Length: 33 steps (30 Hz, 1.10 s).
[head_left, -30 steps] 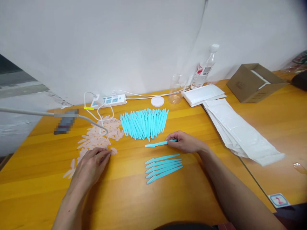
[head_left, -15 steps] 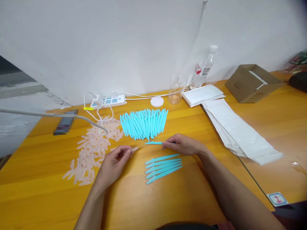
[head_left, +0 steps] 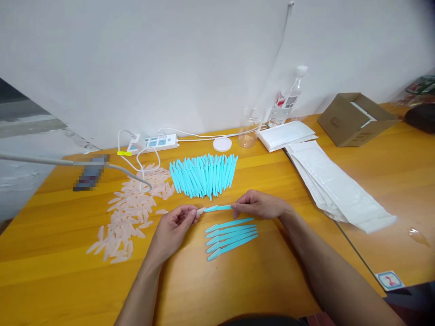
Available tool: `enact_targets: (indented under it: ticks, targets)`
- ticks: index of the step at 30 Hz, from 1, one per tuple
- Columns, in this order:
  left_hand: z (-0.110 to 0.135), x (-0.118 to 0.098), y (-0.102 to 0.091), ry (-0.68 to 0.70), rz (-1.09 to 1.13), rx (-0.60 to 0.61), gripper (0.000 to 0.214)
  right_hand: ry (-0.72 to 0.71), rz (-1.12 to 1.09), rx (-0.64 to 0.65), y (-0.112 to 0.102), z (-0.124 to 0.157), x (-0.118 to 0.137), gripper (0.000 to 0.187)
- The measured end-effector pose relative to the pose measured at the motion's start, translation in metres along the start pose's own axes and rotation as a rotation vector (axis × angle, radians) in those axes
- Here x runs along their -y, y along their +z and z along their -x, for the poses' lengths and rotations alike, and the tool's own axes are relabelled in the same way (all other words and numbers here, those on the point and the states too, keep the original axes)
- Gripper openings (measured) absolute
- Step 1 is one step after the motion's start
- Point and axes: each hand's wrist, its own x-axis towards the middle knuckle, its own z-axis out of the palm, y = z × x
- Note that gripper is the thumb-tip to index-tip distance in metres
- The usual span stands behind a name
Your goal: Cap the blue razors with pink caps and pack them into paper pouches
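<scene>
Between the thumb and fingers of my left hand (head_left: 178,224) is a small translucent blade cap (head_left: 200,210). My right hand (head_left: 258,204) pinches the handle end of a turquoise eyebrow razor (head_left: 219,208), its head pointing left. The cap meets the razor's head end; whether the head is inside it I cannot tell. Below, several turquoise razors (head_left: 231,239) lie side by side in a row. A dense pile of turquoise razors (head_left: 204,175) lies beyond my hands. Left of my left hand, many pale pinkish caps (head_left: 132,203) are scattered on the wooden table (head_left: 190,290).
A power strip (head_left: 161,141) with white cords, a round lid (head_left: 222,144) and a clear jar (head_left: 248,131) line the wall. To the right are a water bottle (head_left: 287,102), white plastic packets (head_left: 340,181) and an open cardboard box (head_left: 353,120). A grey cable (head_left: 41,158) crosses at left.
My left hand has moved right with the cap, up to the razor's head. The razor in my right hand has dropped slightly toward me. The row of razors is unchanged.
</scene>
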Motion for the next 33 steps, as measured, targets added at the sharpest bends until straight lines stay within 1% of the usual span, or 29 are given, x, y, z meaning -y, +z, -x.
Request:
enact_targets:
  ticks: [6, 12, 14, 16, 19, 21, 23, 29, 31, 33]
  targets:
    - [-0.001, 0.000, -0.001, 0.025, -0.016, -0.010, 0.031, 0.024, -0.004, -0.001, 0.001, 0.000, 0.001, 0.059]
    - [0.001, -0.004, 0.010, 0.041, 0.008, 0.049, 0.027, 0.005, -0.004, 0.015, 0.002, -0.001, 0.000, 0.056]
    - [0.001, -0.004, 0.011, 0.046, 0.014, 0.062, 0.027, 0.000, -0.005, 0.017, 0.003, -0.001, 0.001, 0.057]
    - [0.001, -0.002, 0.008, 0.045, 0.018, 0.042, 0.028, -0.006, -0.002, 0.014, 0.003, -0.001, 0.003, 0.057]
    - [0.002, 0.005, -0.004, 0.026, 0.026, -0.043, 0.030, 0.003, 0.003, 0.007, 0.001, 0.000, 0.003, 0.058]
    - [0.003, 0.008, -0.009, 0.014, 0.023, -0.065, 0.032, 0.010, 0.005, 0.004, 0.001, 0.000, 0.003, 0.059]
    - [0.004, 0.007, -0.007, 0.010, 0.020, -0.042, 0.031, 0.001, 0.003, 0.008, 0.001, 0.000, 0.002, 0.058]
    - [0.003, -0.009, 0.020, 0.058, 0.003, 0.063, 0.030, -0.013, 0.007, 0.026, 0.006, -0.003, 0.002, 0.057]
    - [0.003, -0.009, 0.019, 0.057, -0.003, 0.089, 0.030, -0.006, 0.019, 0.013, 0.007, -0.003, 0.003, 0.057]
    - [0.003, -0.004, 0.010, 0.047, 0.003, 0.058, 0.031, -0.009, 0.024, 0.003, 0.006, -0.002, 0.003, 0.056]
